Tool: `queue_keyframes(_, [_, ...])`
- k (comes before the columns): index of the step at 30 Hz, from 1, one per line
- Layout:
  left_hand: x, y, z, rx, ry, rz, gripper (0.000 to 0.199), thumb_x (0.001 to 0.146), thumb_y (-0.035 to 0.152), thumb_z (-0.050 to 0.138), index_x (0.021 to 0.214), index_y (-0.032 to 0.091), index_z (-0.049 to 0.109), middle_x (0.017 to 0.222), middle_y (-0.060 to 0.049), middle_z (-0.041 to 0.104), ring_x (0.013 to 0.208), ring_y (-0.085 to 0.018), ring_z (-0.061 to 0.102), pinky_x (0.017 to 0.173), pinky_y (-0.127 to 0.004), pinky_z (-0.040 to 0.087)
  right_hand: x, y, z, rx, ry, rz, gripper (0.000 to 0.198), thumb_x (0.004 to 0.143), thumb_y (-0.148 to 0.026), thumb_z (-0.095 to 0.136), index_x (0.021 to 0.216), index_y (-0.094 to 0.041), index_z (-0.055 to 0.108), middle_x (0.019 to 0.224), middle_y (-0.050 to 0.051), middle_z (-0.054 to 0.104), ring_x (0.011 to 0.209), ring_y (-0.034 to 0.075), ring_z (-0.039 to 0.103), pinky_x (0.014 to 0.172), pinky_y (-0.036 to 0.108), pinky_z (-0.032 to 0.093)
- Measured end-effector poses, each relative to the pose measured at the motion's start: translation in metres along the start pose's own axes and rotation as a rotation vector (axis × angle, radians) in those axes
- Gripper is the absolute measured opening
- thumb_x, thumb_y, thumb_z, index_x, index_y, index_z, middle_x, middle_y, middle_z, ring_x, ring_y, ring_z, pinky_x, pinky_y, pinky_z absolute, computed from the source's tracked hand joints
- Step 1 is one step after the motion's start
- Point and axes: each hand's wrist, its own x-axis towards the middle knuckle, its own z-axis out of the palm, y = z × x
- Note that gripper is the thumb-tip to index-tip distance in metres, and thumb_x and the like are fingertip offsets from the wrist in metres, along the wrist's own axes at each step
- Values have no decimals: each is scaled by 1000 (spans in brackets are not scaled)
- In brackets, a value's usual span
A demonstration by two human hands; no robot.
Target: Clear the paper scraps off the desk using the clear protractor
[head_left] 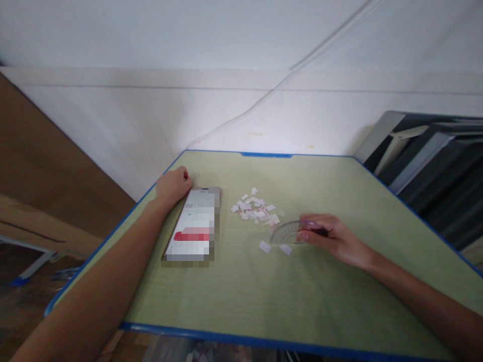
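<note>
My right hand [330, 236] pinches a clear half-round protractor [286, 232] by its right end, just above the table. Below its curved edge lie two small paper pieces, one a white scrap [264, 246] and the other a second scrap [286, 249]. Beyond the protractor and to its left is a loose pile of torn white paper bits [256, 208], some pinkish. Curled into a loose fist, my left hand [175, 183] rests on the table beside the upper left corner of a phone [192, 221]. The phone lies face up, its screen partly blurred.
The pale green table [234, 296] has a blue rim and stands against a white wall [151, 110]. A cable [260, 100] runs along the wall. Dark folders or panels [445, 161] lean at the right, and a brown wooden panel [56, 146] stands at the left.
</note>
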Motion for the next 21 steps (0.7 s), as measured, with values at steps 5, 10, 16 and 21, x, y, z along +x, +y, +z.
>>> queue_keyframes(5, [0,0,-1,-3,1,8,34,84,31,39,104,19,63,104,-13,70,97,-30,64,73,-35,47,-1,-1,-1,-10,-30,-16,51,87,-60,54,56,-21,44,58,-3,37,51,12,37,46,27,28])
queue_keyframes(10, [0,0,-1,19,5,19,33,84,30,39,103,19,63,104,-12,71,97,-28,65,72,-33,47,-1,-1,-1,-31,-52,2,51,87,-62,53,57,-21,43,58,-4,37,52,12,37,47,26,29])
queue_keyframes(16, [0,-1,0,16,6,21,32,83,30,40,103,19,63,104,-13,71,96,-29,65,71,-33,46,1,-3,-2,-22,-112,-15,51,87,-61,55,57,-20,46,58,-3,40,53,12,41,49,26,33])
queue_keyframes(21, [1,-1,1,5,16,13,32,83,30,40,102,20,63,103,-12,71,96,-28,65,70,-33,46,-1,-3,-2,13,-50,60,50,84,-66,54,62,-21,52,58,-2,44,55,14,43,49,27,34])
